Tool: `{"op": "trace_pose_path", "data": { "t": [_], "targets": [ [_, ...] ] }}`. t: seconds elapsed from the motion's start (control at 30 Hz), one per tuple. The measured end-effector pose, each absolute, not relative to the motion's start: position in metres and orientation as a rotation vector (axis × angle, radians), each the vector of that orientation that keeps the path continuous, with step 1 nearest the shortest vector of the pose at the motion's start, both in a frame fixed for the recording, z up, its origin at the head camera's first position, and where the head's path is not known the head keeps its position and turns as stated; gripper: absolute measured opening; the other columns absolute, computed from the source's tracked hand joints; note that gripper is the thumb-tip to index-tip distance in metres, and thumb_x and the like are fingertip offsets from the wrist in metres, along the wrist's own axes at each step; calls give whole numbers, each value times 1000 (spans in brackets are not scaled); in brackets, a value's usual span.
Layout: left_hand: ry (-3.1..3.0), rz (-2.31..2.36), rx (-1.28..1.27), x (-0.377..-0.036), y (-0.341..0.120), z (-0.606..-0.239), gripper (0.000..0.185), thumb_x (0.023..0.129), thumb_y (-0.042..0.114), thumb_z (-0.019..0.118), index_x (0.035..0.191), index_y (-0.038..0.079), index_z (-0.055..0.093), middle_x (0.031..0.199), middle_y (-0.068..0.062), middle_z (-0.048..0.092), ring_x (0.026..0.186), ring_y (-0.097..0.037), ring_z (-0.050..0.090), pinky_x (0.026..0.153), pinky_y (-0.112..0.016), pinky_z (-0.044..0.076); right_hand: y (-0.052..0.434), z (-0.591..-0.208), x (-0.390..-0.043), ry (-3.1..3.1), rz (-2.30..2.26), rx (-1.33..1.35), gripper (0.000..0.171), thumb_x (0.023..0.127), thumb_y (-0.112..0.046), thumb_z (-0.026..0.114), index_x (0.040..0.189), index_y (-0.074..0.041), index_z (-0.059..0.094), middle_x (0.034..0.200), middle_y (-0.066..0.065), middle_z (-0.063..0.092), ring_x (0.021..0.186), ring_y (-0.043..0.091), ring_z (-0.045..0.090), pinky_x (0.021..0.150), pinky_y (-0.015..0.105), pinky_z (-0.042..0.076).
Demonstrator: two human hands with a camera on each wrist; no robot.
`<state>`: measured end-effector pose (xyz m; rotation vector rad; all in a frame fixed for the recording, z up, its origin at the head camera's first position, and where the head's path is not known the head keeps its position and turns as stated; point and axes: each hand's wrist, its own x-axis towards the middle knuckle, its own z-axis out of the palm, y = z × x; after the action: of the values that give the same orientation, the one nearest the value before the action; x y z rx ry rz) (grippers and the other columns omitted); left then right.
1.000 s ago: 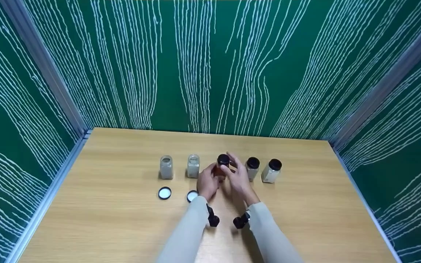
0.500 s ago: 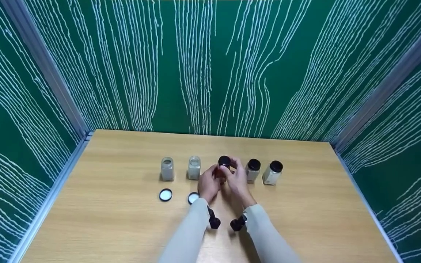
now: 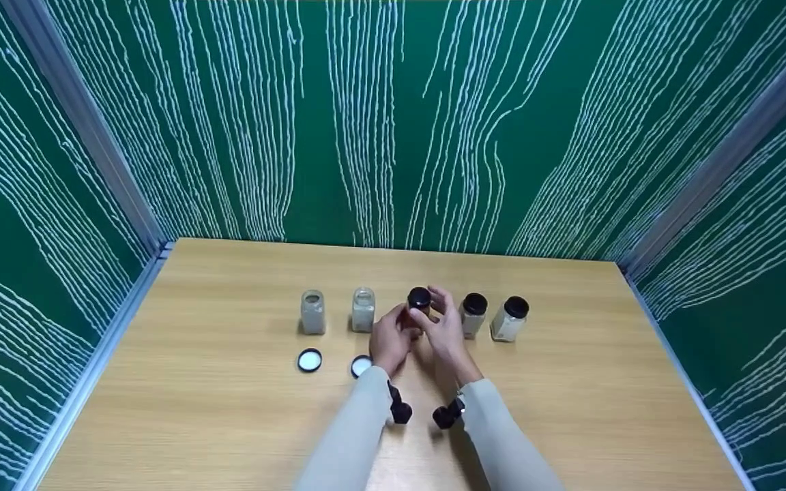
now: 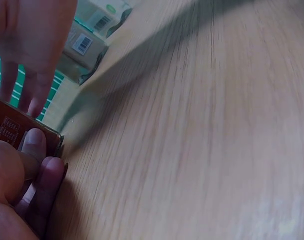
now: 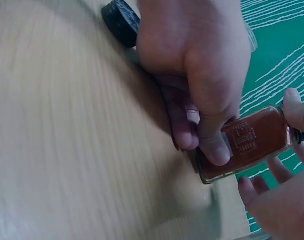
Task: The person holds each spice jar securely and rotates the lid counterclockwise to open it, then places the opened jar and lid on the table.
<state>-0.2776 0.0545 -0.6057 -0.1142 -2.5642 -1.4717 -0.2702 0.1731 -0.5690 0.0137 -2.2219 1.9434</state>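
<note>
A glass jar of reddish-brown contents (image 5: 259,135) with a black lid (image 3: 419,297) stands between both hands at the middle of the table. My left hand (image 3: 389,341) grips its lower part, thumb across the front near the base, as the right wrist view shows. Up at the lid, my right hand (image 3: 445,332) has its thumb on the near side and its fingers round the far right side. In the left wrist view the same jar (image 4: 9,125) leans across the left edge, and the lid is out of frame.
Left of the hands, two uncapped jars of pale contents (image 3: 312,314) (image 3: 364,312) stand in a row. Their side of the table also holds two upturned black lids (image 3: 310,360) (image 3: 361,366). Two black-capped jars (image 3: 473,320) (image 3: 507,324) stand close on the right. A green wall (image 3: 311,170) rises behind.
My right hand's fingers close in round the lid half a second ago, then spread a little to the right now. The left hand keeps its hold on the jar.
</note>
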Motion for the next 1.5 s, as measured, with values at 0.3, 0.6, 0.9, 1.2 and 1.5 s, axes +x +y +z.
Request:
{"op": "trace_pose_path", "data": {
  "t": [0.3, 0.6, 0.9, 1.2, 1.5],
  "targets": [
    [-2584, -1482, -95, -277, 56, -605, 38, 87, 13, 77, 124, 20, 72, 110, -3, 76, 95, -25, 71, 77, -40, 55, 168, -565, -266, -2222, 1910, -45, 40, 98, 1, 64, 135, 7, 49, 139, 29, 53, 134, 44, 49, 110, 55, 42],
    [-2572, -1523, -100, -278, 53, -607, 43, 86, 15, 80, 127, 19, 71, 115, -5, 76, 97, -25, 71, 79, -40, 55, 171, -570, -267, -2200, 1955, 31, 56, 96, 1, 66, 147, 2, 44, 144, 26, 52, 135, 41, 47, 111, 54, 39],
    [-2567, -1448, -113, -277, 54, -608, 43, 84, 11, 79, 126, 16, 72, 115, -7, 75, 102, -28, 70, 84, -44, 55, 168, -571, -269, -2200, 1876, -80, 42, 93, -4, 74, 129, 3, 52, 135, 25, 58, 130, 40, 51, 108, 53, 43],
    [-2560, -1478, -101, -278, 54, -604, 42, 86, 8, 75, 127, 18, 71, 111, -4, 76, 92, -25, 70, 76, -39, 55, 171, -565, -268, -2245, 1891, 29, 38, 101, 4, 56, 138, 6, 51, 139, 27, 55, 134, 39, 47, 111, 52, 39],
    [-2548, -1501, -119, -277, 55, -607, 47, 85, 8, 79, 130, 15, 70, 118, -6, 75, 103, -26, 70, 85, -42, 54, 173, -570, -268, -2179, 1978, -36, 50, 97, -3, 68, 142, 0, 47, 143, 25, 52, 134, 40, 46, 112, 55, 37]
  ]
}}
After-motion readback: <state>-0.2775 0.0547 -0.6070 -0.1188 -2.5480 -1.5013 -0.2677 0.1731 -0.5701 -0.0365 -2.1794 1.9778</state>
